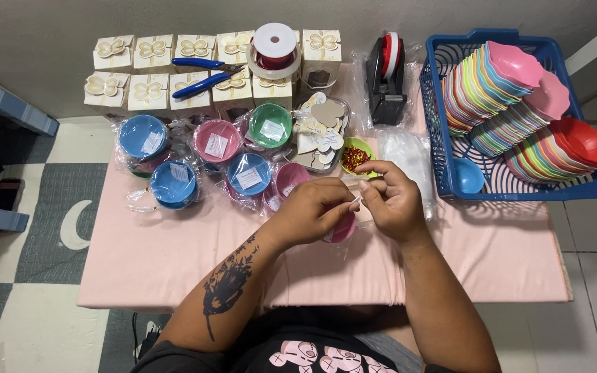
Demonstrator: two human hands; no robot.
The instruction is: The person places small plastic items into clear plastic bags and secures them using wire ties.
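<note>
Both my hands meet above the middle of a low pink table point(492, 262). My left hand point(309, 211) is curled around a pink bowl point(343, 228) in clear wrap, mostly hidden under the fingers. My right hand point(392, 197) pinches the top of the clear wrap between thumb and fingers, touching my left fingertips. A small green bowl of red and gold bits point(356, 156) sits just beyond my right hand.
Wrapped blue point(174, 183), pink point(217, 140) and green point(269, 124) bowls lie to the left. White butterfly boxes point(150, 90), blue pliers point(205, 74), a red ribbon spool point(275, 47), a tape dispenser point(387, 79) and clear bags point(405, 148) stand behind. A blue basket point(443, 166) of stacked coloured bowls is right.
</note>
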